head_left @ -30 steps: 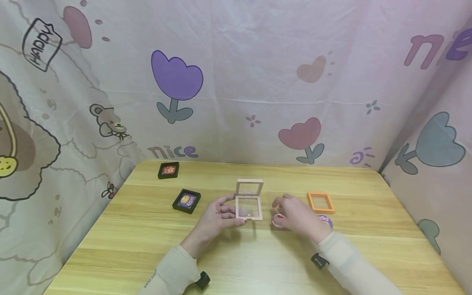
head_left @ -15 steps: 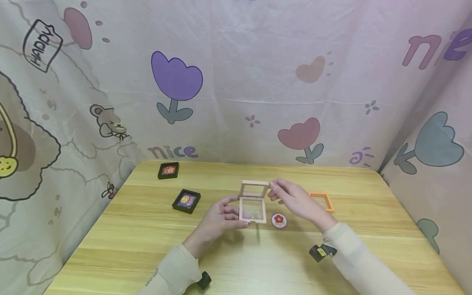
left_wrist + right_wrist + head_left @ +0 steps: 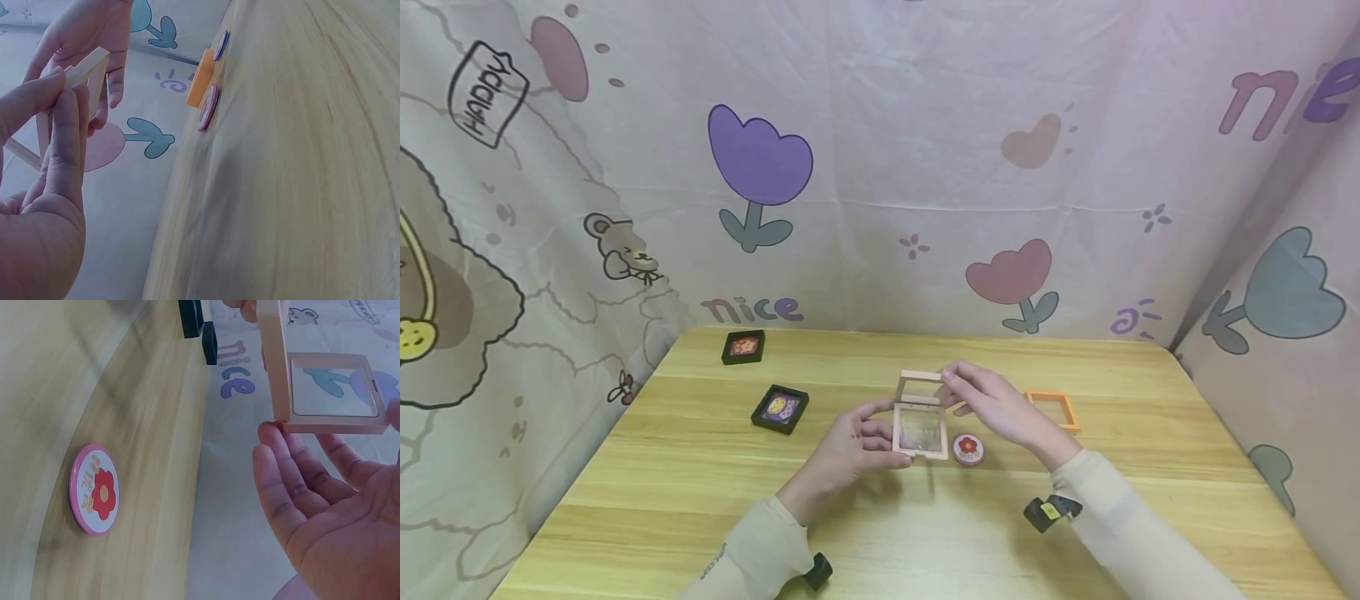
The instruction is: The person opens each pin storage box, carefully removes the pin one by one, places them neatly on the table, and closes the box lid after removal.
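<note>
A pale pink square display frame [image 3: 921, 431], hinged and unfolded, is held up over the table with clear film panes in both halves. My left hand [image 3: 838, 454] grips its left side, thumb at the front edge, as the left wrist view [image 3: 53, 175] shows from close by. My right hand [image 3: 996, 408] touches the raised lid [image 3: 334, 390]; in the right wrist view its thumb is at the lid's free edge and the straight fingers [image 3: 312, 481] reach toward the hinge. Below lies a round badge [image 3: 968, 449] with a red flower and pink rim.
An orange square frame [image 3: 1052, 411] lies to the right, partly behind my right hand. A second round badge [image 3: 221, 45] lies near it, hidden from the head view by my arm. Two black frames [image 3: 780, 409] with pictures inside are at the left of the wooden table [image 3: 700, 500].
My right hand has left the flower badge and moved up to the lid of the pink frame. My left hand has shifted the frame slightly right, and the lid's angle differs a little.
</note>
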A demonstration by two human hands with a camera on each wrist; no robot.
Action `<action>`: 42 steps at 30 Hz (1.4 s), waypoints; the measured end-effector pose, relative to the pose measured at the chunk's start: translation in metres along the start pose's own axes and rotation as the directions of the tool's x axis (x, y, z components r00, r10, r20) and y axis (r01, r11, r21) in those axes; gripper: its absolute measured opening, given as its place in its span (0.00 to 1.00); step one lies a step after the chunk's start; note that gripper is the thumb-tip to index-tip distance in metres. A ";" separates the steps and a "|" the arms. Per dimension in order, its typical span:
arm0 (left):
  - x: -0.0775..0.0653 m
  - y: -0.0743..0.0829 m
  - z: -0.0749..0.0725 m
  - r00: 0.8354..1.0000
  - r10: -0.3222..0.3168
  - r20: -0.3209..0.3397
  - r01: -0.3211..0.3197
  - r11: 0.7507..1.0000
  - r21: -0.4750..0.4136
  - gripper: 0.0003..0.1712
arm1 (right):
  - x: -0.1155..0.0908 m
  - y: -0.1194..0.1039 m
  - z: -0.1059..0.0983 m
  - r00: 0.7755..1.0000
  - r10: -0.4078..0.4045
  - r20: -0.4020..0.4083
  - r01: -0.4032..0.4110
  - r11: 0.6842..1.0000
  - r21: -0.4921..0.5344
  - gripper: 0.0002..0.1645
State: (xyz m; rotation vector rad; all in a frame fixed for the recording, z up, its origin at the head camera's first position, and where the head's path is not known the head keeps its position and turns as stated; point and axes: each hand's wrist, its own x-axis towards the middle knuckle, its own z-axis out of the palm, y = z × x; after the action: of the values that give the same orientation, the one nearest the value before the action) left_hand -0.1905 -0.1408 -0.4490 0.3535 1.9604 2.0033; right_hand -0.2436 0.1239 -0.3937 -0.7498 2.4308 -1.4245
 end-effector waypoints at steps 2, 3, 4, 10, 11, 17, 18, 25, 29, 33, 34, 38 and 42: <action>0.001 0.000 0.001 1.000 -0.004 0.002 0.004 1.000 0.000 0.55 | 0.001 0.000 0.000 1.000 0.007 0.009 -0.007 1.000 0.020 0.26; 0.001 0.000 0.001 1.000 -0.006 0.001 0.006 1.000 0.003 0.55 | 0.001 0.000 0.000 1.000 0.007 0.015 -0.008 1.000 0.030 0.26; 0.002 0.000 0.002 1.000 -0.007 -0.001 0.007 1.000 0.006 0.55 | 0.001 0.000 0.000 1.000 0.006 0.021 -0.007 0.999 0.040 0.26; 0.003 -0.001 0.002 1.000 -0.018 -0.009 0.018 0.999 0.026 0.55 | -0.001 -0.002 0.000 0.999 -0.012 0.044 0.009 0.999 0.054 0.24; 0.003 -0.001 0.002 1.000 -0.019 -0.011 0.020 0.999 0.028 0.55 | -0.001 -0.002 -0.001 0.999 -0.017 0.046 0.014 0.999 0.050 0.23; 0.004 -0.001 0.003 1.000 -0.021 -0.006 0.021 1.000 0.006 0.55 | -0.004 -0.001 -0.002 0.998 -0.049 0.046 0.049 0.999 0.003 0.20; 0.004 -0.001 0.003 1.000 -0.021 -0.003 0.021 1.000 0.000 0.55 | -0.004 -0.001 -0.002 0.998 -0.055 0.044 0.055 0.998 -0.009 0.20; 0.005 -0.001 0.001 0.999 -0.032 0.003 0.032 0.999 -0.021 0.52 | -0.004 0.002 -0.002 0.991 -0.116 0.067 0.118 0.993 -0.026 0.22; 0.006 -0.001 0.000 0.999 -0.036 0.012 0.037 0.999 -0.027 0.52 | -0.004 0.003 0.000 0.988 -0.141 0.070 0.143 0.989 -0.031 0.26; 0.008 0.001 -0.001 0.999 -0.035 0.031 0.037 0.997 -0.065 0.54 | -0.006 0.003 0.000 0.985 -0.162 0.052 0.166 0.983 -0.080 0.29; 0.008 0.001 -0.001 0.999 -0.033 0.034 0.035 0.996 -0.076 0.54 | -0.007 0.003 0.001 0.985 -0.168 0.050 0.172 0.981 -0.092 0.29; 0.006 0.001 -0.004 0.999 -0.025 0.029 0.028 0.994 -0.102 0.54 | -0.007 -0.001 0.004 0.980 -0.191 0.055 0.197 0.972 -0.130 0.31; 0.004 0.000 -0.007 0.999 -0.024 0.026 0.026 0.995 -0.094 0.55 | -0.007 -0.005 0.008 0.977 -0.205 0.063 0.212 0.966 -0.146 0.31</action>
State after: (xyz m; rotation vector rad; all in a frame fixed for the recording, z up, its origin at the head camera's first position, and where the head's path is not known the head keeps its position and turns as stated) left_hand -0.1970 -0.1460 -0.4490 0.3279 1.8393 2.0573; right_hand -0.2330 0.1192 -0.3935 -1.0905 2.5068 -1.2825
